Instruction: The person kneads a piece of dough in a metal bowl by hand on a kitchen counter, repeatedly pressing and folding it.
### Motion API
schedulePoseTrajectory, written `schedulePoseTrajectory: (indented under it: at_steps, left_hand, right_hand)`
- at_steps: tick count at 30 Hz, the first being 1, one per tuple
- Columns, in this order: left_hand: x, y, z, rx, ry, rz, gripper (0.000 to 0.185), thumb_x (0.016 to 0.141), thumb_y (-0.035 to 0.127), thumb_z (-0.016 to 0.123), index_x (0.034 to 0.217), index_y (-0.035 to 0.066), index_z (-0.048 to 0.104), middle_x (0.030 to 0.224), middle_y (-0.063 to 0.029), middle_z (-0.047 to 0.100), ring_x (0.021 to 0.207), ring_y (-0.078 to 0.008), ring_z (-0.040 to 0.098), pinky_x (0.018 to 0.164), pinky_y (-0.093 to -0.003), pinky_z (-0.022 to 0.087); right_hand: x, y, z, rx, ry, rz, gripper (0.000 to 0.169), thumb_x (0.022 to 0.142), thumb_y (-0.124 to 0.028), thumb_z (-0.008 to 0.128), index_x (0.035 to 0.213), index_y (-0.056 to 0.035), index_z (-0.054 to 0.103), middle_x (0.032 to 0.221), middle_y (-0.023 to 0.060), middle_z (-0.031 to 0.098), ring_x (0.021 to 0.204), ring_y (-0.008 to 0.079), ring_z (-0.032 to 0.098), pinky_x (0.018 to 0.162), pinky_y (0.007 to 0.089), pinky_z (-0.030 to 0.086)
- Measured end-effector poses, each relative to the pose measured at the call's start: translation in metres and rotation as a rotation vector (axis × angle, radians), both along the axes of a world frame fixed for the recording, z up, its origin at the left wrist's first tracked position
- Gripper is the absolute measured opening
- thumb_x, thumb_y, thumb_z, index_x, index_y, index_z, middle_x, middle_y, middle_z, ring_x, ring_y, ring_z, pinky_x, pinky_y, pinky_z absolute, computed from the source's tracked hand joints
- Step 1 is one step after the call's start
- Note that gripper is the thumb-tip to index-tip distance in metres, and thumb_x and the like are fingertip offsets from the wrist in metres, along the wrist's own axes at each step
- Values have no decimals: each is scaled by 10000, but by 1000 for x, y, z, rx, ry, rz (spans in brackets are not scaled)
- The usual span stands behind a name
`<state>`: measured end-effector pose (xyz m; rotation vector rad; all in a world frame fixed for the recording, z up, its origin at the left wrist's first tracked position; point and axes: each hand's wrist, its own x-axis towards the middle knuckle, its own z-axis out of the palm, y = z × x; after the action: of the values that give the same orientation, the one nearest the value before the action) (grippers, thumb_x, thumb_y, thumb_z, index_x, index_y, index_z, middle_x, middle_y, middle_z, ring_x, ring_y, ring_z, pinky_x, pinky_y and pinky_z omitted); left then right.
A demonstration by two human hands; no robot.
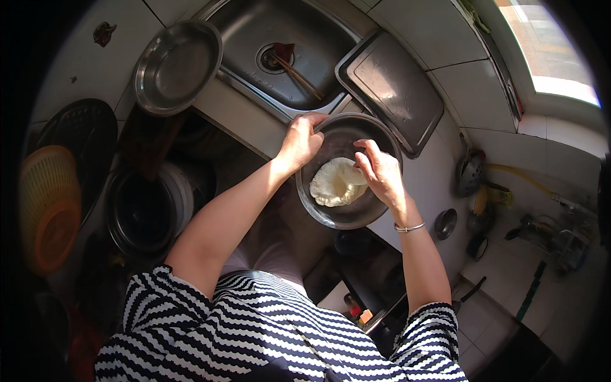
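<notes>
A round metal bowl (pixel 329 220) is in front of me, over the edge of the counter. My left hand (pixel 304 138) grips its upper-left rim, the thumb lying on the inner side. Inside the bowl lies a pale, soft lump of what looks like dough (pixel 334 184), with a ragged edge and a hollow in its middle. My right hand (pixel 379 172) reaches into the bowl from the right, fingers bent, at the right edge of the lump. Whether the fingers pinch it is hidden. A bracelet circles my right wrist.
Beyond the bowl is a metal sink (pixel 238 43) with chopsticks (pixel 303 81) and a dark red scrap at the drain. A metal basin (pixel 174 67) stands left of it; a rectangular metal tray (pixel 396 86) lies right. A small metal bowl (pixel 446 223) and an orange strainer basket (pixel 52 205) are farther out.
</notes>
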<state>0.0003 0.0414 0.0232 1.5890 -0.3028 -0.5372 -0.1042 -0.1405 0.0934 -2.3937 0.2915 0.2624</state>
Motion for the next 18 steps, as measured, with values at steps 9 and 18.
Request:
schedulePoseTrajectory:
  at_steps: [9,18]
  left_hand:
    - [-7,-12,-12,35,43,144,433,773,-55,557,1179,-3,700,1198,-149,694,1048,-258,676,899,-323,517]
    - [23,-25,7,0,86,-272,630,772,-88,425,1387,-20,543,1271,-219,655,1213,-262,617,1069,-331,448]
  right_hand:
    - [-27,64,-55,-569,-247,-34,447,840,-374,726,1153,-61,658,1144,102,670,1091,296,619,959,461,458]
    - [-13,48,-71,-507,-249,-1,388,813,-313,717,1136,-110,650,1182,77,616,1120,294,570,967,479,411]
